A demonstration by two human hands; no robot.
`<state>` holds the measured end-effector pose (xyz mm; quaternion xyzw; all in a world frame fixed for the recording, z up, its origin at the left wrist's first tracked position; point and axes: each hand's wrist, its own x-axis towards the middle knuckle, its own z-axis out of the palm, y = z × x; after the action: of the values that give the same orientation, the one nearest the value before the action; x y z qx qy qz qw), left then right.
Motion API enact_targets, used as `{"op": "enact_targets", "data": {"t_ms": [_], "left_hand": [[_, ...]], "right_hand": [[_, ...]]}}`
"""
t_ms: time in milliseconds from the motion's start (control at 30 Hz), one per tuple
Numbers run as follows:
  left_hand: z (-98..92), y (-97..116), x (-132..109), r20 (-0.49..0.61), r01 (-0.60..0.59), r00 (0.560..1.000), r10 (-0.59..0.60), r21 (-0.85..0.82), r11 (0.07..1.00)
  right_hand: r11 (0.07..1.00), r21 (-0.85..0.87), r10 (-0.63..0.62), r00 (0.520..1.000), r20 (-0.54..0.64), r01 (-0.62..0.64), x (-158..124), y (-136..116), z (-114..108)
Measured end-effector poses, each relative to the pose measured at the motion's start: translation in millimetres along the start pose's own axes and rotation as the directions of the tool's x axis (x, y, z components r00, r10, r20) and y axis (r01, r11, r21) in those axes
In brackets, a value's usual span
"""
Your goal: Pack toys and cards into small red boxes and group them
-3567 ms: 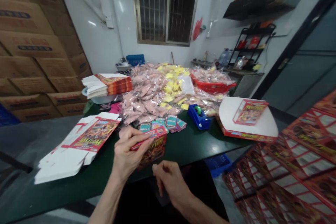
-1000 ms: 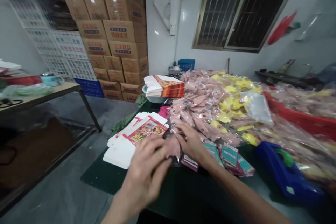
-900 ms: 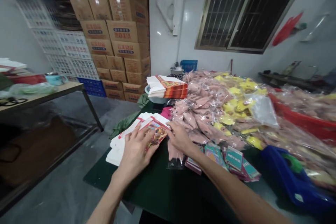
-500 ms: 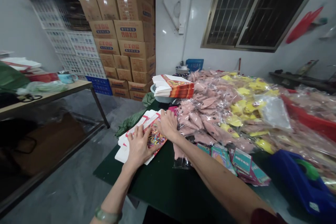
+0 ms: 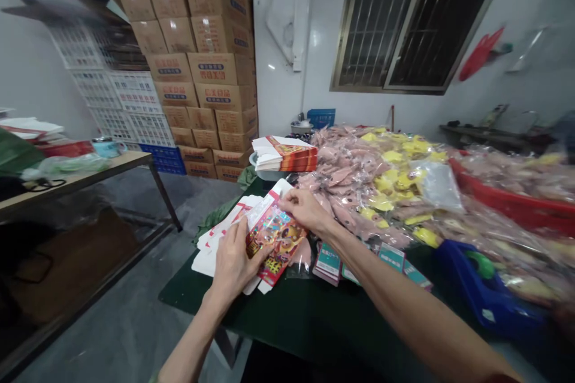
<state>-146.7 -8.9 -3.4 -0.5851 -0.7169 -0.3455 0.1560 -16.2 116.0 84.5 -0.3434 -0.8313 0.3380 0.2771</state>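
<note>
A flat, unfolded printed carton point(image 5: 282, 237), red with shiny colourful figures and white flaps, is lifted at a tilt at the table's left corner. My left hand point(image 5: 232, 258) grips its left edge, thumb across the printed face and fingers partly hidden behind. At the upper right edge my right hand point(image 5: 307, 208) pinches it between thumb and fingers. Under and left of it lie more flat white-and-red cartons point(image 5: 205, 260), fanned out on the dark green table point(image 5: 309, 323). Close by on the right are pink plush toys in clear bags point(image 5: 341, 179).
Behind my hands stands a stack of folded cartons point(image 5: 287, 154). To the right lie teal card packs point(image 5: 329, 262), yellow bagged toys point(image 5: 390, 182), a blue tape dispenser point(image 5: 476, 293) and a red basket point(image 5: 498, 197). Brown boxes point(image 5: 213, 69) are piled behind; a side table point(image 5: 130, 158) stands left.
The printed carton has been raised off the fanned pile and tilted. My right hand has shifted right and now pinches its edge; my left hand has closed on the left edge. The view turned slightly right.
</note>
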Motion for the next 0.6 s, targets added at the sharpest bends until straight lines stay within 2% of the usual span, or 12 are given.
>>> {"op": "enact_targets", "data": {"t_ms": [100,167,200,267,367,400,433,500,533,567,600], "left_hand": [[1.4,36,-18,-0.135,-0.129,0.986,0.098,-0.24,0.962],[1.4,67,-31,-0.16,-0.17,0.98,0.114,-0.396,0.903],[0.8,82,-37,-0.128,-0.161,0.985,0.112,-0.488,0.858],[-0.5,111,-45,0.044,-0.057,0.992,0.117,-0.673,0.738],[2.3,147,-50,0.338,0.211,0.93,0.144,-0.813,0.544],[5.1,156,-49,0.402,0.295,0.906,0.134,-0.825,0.481],[8.6,163,-49,0.446,0.368,0.889,0.106,-0.832,0.415],[16.2,171,-47,0.5,0.477,0.866,0.008,-0.832,0.283],[20.0,172,-46,0.504,0.5,0.862,-0.047,-0.834,0.234],[23.7,171,-45,0.489,0.498,0.867,-0.097,-0.839,0.217],[27.4,169,-43,0.456,0.474,0.881,-0.129,-0.846,0.243]], "right_hand": [[0.991,0.098,-0.09,0.996,-0.022,0.092,-60,-10,-32],[0.977,0.152,-0.144,0.988,-0.061,0.152,-99,-13,-51],[0.97,0.168,-0.162,0.983,-0.081,0.174,-115,-13,-59],[0.969,0.147,-0.182,0.977,-0.116,0.198,-139,-9,-72],[0.962,-0.044,-0.274,0.94,-0.204,0.27,-162,3,-85],[0.939,-0.144,-0.34,0.899,-0.275,0.311,-168,7,-88],[0.906,-0.254,-0.413,0.838,-0.356,0.339,-174,11,-91],[0.839,-0.442,-0.532,0.651,-0.541,0.319,-188,19,-96],[0.83,-0.485,-0.549,0.549,-0.63,0.274,-195,24,-97],[0.846,-0.483,-0.53,0.47,-0.706,0.227,-201,31,-98],[0.877,-0.44,-0.478,0.432,-0.765,0.19,-206,38,-97]]}}
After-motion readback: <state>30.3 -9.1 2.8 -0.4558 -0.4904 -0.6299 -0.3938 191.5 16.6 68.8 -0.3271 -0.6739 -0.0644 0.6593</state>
